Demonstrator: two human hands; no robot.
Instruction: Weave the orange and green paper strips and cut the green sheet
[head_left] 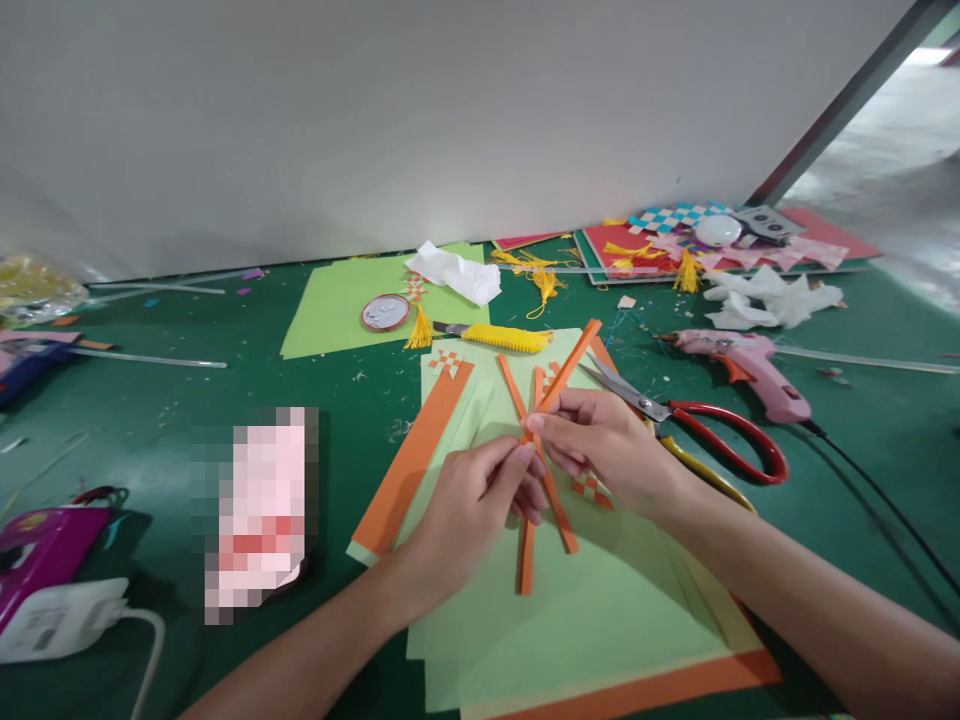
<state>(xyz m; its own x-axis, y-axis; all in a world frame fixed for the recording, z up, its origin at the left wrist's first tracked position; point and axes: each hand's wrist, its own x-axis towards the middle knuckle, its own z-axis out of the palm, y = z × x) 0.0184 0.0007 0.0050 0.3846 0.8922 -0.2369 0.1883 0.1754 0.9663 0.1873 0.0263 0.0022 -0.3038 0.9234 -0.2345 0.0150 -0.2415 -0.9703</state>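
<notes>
Several narrow orange paper strips point(528, 560) cross one another above light green sheets point(525, 640). My left hand point(487, 490) pinches the strips near the crossing from the left, its fingers closed on them. From the right, my right hand point(600, 440) grips the strips just above, thumb and forefinger pressed together; one strip slants up to the right out of it. The fingers partly hide the crossing. A wide orange strip point(420, 455) lies left of my hands, with a small orange-and-white woven piece point(448, 363) at its upper end. Another woven piece point(591, 488) shows beneath my right hand.
Red-handled scissors point(731, 425) and a pink glue gun point(757, 365) lie to the right. Beyond my hands are a yellow cutter point(506, 337), a round tin point(385, 312) and a white tissue point(457, 275). A pixelated pink object point(262, 500) lies left, near a white plug point(64, 620).
</notes>
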